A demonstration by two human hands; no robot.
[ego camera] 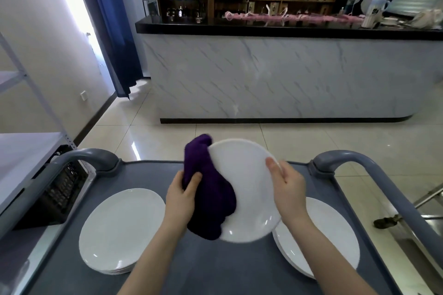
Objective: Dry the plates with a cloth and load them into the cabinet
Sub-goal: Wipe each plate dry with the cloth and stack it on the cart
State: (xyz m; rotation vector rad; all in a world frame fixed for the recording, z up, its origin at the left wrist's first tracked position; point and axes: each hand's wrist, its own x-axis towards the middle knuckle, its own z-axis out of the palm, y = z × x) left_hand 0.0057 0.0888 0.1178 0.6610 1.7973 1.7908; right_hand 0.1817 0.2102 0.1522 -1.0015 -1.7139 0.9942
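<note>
your right hand (pixel 286 183) grips the plate (pixel 247 189) over the cart (pixel 153 175); your left hand (pixel 181 195) clutches the cloth (pixel 211 196) on its face. wipe out to the rim, keep the plate tilted.

We see bare cart top (pixel 215 268) btwn 2 plate stacks, left (pixel 119 230) & right (pixel 335 242); handles (pixel 96 158) block far corners.

Plate stacks left (pixel 122 230) and right (pixel 333 239) on cart (pixel 215 270).
</note>
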